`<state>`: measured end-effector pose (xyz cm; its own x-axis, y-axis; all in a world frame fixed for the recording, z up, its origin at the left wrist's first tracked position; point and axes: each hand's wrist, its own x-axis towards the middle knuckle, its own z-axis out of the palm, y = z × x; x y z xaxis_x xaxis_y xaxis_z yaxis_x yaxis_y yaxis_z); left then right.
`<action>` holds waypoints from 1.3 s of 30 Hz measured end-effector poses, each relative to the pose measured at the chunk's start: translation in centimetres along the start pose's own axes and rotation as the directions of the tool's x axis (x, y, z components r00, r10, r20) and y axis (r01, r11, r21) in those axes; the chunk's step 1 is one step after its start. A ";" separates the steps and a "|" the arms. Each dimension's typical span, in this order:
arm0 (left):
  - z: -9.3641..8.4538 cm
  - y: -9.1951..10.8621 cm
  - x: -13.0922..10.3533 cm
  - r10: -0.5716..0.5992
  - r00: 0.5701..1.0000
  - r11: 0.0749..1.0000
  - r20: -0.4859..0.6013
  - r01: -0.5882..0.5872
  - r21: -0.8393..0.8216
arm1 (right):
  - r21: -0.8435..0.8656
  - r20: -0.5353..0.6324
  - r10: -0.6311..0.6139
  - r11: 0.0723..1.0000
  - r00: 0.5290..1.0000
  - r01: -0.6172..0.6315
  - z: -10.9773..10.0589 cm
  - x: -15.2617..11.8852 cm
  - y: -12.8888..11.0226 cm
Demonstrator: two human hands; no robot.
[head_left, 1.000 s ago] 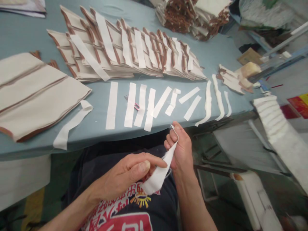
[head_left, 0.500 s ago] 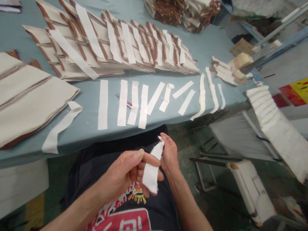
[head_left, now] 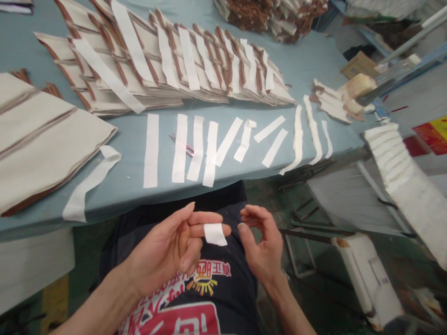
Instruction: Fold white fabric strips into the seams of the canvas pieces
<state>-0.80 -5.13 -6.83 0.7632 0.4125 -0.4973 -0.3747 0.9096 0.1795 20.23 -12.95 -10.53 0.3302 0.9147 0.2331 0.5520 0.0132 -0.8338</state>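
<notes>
My left hand (head_left: 174,242) is held palm up above my lap, over the dark apron. A white fabric strip (head_left: 215,234) is pinched between its index and middle fingers, and a short flap hangs over the middle finger; the remainder is hidden. To the right, my right hand (head_left: 261,242) has its fingers curled and its thumb apart, with nothing visible in it and a gap to the strip. Several white strips (head_left: 151,151) lie on the blue-covered table (head_left: 132,130) in front of me. Scissors (head_left: 189,150) with reddish handles lie partly under two of them.
Stacked beige fabric pieces with brown edges (head_left: 167,100) fan across the table, strips laid on them. At left lies a large striped fabric stack (head_left: 45,153). Brown-and-white bundles (head_left: 272,18) sit at the back. Right of the table hangs a long white padded piece (head_left: 401,177).
My right hand has let go of the strip and moved right. In my left hand the strip now shows as a short flap, and that hand has turned palm up.
</notes>
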 end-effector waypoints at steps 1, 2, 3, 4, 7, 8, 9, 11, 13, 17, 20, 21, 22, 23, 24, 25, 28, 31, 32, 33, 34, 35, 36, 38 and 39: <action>0.0 0.1 0.0 -0.019 1.000 0.999 0.001 0.019 -0.030 | -0.051 0.031 -0.147 0.988 0.989 0.149 -0.2 0.3 -0.7; 0.0 0.2 0.0 -0.034 0.999 0.998 0.004 0.034 -0.056 | -0.085 0.065 -0.260 0.960 0.963 0.265 -0.4 0.6 -1.2; 0.0 0.2 0.0 -0.044 0.999 0.996 0.009 0.045 -0.079 | -0.102 0.099 -0.343 0.930 0.934 0.352 -0.4 0.9 -1.6; 0.1 0.2 0.0 -0.052 0.999 0.994 0.014 0.053 -0.098 | -0.106 0.129 -0.398 0.905 0.908 0.411 -0.3 1.3 -1.9; 0.1 0.2 -0.1 -0.066 0.997 0.986 0.043 0.072 -0.149 | -0.074 0.182 -0.470 0.870 0.864 0.488 0.1 2.2 -2.2; 0.1 0.2 -0.2 -0.068 0.996 0.984 0.050 0.075 -0.159 | -0.057 0.190 -0.484 0.863 0.854 0.502 0.3 2.5 -2.3; 0.0 0.2 -0.3 -0.065 0.996 0.984 0.053 0.073 -0.164 | -0.042 0.195 -0.500 0.855 0.844 0.517 0.4 2.7 -2.3; 0.1 0.1 -0.4 -0.049 0.997 0.986 0.052 0.057 -0.156 | -0.007 0.211 -0.531 0.838 0.821 0.545 0.6 3.1 -2.5; 0.2 0.1 -0.4 -0.025 0.999 0.991 0.046 0.031 -0.132 | 0.031 0.231 -0.552 0.827 0.801 0.561 0.7 3.3 -2.7; 0.5 0.1 -0.5 -0.009 1.000 0.998 0.020 0.010 -0.067 | 0.085 0.244 -0.531 0.845 0.811 0.528 0.7 3.5 -3.2; 0.5 -0.1 -0.4 -0.006 1.000 1.000 -0.020 0.006 -0.012 | 0.104 0.224 -0.496 0.868 0.839 0.486 0.7 3.3 -3.4; 0.4 -0.1 -0.4 -0.001 0.999 1.000 -0.034 0.001 0.005 | 0.113 0.219 -0.487 0.873 0.846 0.474 0.7 3.2 -3.4; 0.4 -0.2 -0.4 0.005 0.999 1.000 -0.042 -0.004 0.023 | 0.124 0.214 -0.477 0.879 0.853 0.460 0.8 3.1 -3.4; 0.3 -0.3 -0.3 0.010 0.999 0.999 -0.044 -0.008 0.041 | 0.136 0.208 -0.463 0.886 0.862 0.443 0.9 3.0 -3.5; 0.3 -0.4 -0.3 0.016 0.999 0.998 -0.044 -0.014 0.061 | 0.149 0.200 -0.441 0.896 0.875 0.418 1.0 3.0 -3.5; 0.2 -0.5 -0.3 0.025 0.999 0.996 -0.042 -0.021 0.085 | 0.166 0.191 -0.412 0.908 0.891 0.385 1.1 2.9 -3.6; 0.0 -0.8 -0.3 0.077 0.996 0.978 -0.045 -0.067 0.197 | 0.214 0.182 -0.276 0.948 0.944 0.236 1.5 2.6 -4.0; -0.4 -1.2 -0.4 0.176 0.984 0.900 -0.041 -0.143 0.412 | 0.227 0.218 -0.124 0.971 0.968 0.074 1.9 2.3 -4.4; -0.5 -1.3 -0.5 0.203 0.978 0.857 -0.039 -0.158 0.490 | 0.231 0.233 -0.089 0.972 0.968 0.033 1.9 2.3 -4.6; -0.6 -1.4 -0.7 0.234 0.972 0.809 -0.039 -0.172 0.562 | 0.236 0.246 -0.062 0.972 0.967 0.002 1.9 2.3 -4.7; -0.7 -1.4 -0.8 0.269 0.962 0.758 -0.044 -0.183 0.626 | 0.240 0.259 -0.036 0.970 0.965 -0.028 1.8 2.3 -4.9; -0.7 -1.4 -0.9 0.316 0.947 0.705 -0.053 -0.197 0.681 | 0.241 0.275 -0.008 0.969 0.961 -0.061 1.8 2.4 -5.1; -0.7 -1.3 -1.0 0.374 0.925 0.650 -0.066 -0.211 0.730 | 0.235 0.288 0.025 0.967 0.957 -0.096 1.7 2.4 -5.3; -0.5 -1.1 -1.3 0.484 0.871 0.534 -0.086 -0.217 0.817 | 0.203 0.320 0.081 0.967 0.944 -0.152 1.4 2.7 -5.7; -0.4 -0.9 -1.4 0.520 0.849 0.484 -0.090 -0.207 0.850 | 0.186 0.345 0.098 0.968 0.934 -0.170 1.3 2.8 -5.9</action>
<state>-1.75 -6.54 -6.59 0.4059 0.8191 -0.4054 0.1083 0.3973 0.9113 16.90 -9.94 -5.66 0.0986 0.9945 -0.0365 0.3352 -0.0677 -0.9397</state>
